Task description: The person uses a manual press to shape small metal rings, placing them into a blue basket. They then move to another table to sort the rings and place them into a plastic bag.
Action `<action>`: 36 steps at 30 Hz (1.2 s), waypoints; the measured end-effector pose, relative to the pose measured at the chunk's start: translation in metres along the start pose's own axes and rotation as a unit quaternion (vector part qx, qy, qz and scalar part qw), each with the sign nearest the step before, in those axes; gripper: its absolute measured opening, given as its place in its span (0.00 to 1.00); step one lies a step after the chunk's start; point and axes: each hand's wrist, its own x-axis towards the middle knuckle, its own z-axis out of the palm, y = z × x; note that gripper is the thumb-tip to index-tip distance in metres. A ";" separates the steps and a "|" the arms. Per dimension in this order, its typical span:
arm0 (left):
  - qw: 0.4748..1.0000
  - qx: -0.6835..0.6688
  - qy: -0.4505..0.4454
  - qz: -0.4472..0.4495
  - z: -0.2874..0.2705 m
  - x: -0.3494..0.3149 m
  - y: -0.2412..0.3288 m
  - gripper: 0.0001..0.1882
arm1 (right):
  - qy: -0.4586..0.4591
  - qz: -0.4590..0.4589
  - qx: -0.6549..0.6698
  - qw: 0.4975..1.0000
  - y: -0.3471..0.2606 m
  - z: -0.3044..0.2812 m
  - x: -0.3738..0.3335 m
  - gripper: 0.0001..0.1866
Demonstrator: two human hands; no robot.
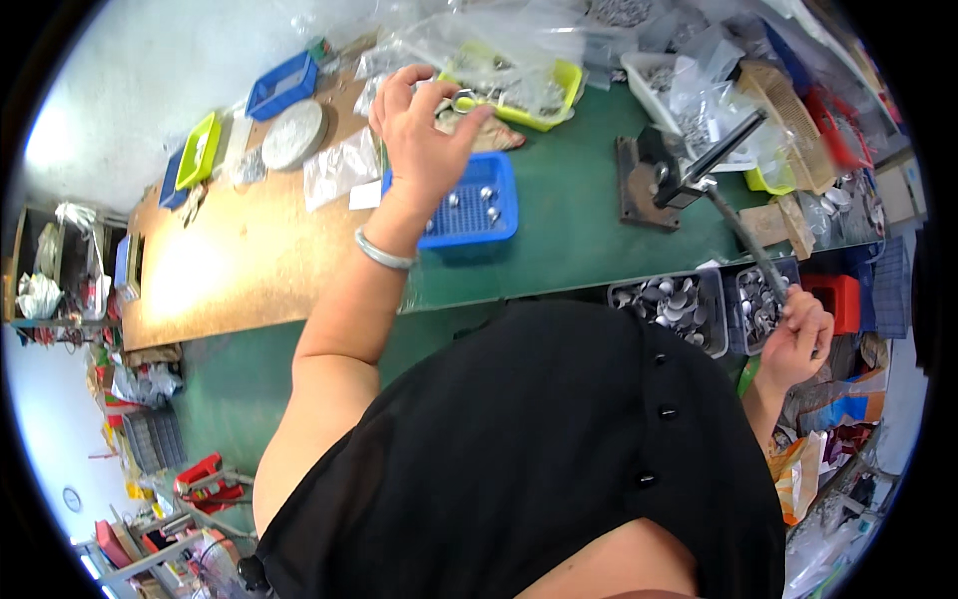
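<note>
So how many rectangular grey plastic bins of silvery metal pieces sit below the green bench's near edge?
2: a wider bin beside the black shirt, and a narrower bin to its right, near the right hand. Others may be hidden.

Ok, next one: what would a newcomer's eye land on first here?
Probably the black shirt filling the lower middle. Next, the left hand raised near the blue basket, a shiny ring between thumb and forefinger; then, at far right, the right hand on the long lever of the dark press.

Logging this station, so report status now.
Left grip pinching metal ring. Right grip on press lever. Blue basket partly hidden behind left wrist.
</note>
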 end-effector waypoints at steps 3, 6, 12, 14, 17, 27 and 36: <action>0.967 0.012 -0.220 -0.125 -0.003 -0.042 -0.065 0.15 | -0.007 0.000 -0.002 1.000 -0.003 -0.009 0.000 0.12; 0.885 0.031 -0.417 -0.206 0.001 -0.081 -0.091 0.14 | 0.000 0.017 -0.001 1.000 -0.003 -0.018 -0.002 0.13; 0.751 0.179 -0.616 -0.156 0.018 -0.122 -0.101 0.16 | -0.010 0.034 0.019 0.999 0.001 -0.019 0.001 0.14; 0.721 0.217 -0.646 -0.125 0.021 -0.124 -0.097 0.18 | -0.014 0.039 0.019 0.999 0.001 -0.021 0.001 0.14; 0.760 0.188 -0.612 -0.110 0.036 -0.122 -0.093 0.19 | -0.005 0.036 0.018 0.999 0.001 -0.020 -0.002 0.14; 0.807 0.035 -0.569 -0.152 0.109 -0.137 -0.088 0.12 | 0.019 0.025 -0.006 0.999 -0.004 -0.011 -0.006 0.12; 0.814 -0.405 -0.354 -0.221 0.107 0.006 0.043 0.18 | 0.088 -0.009 -0.011 0.996 -0.007 0.012 -0.008 0.11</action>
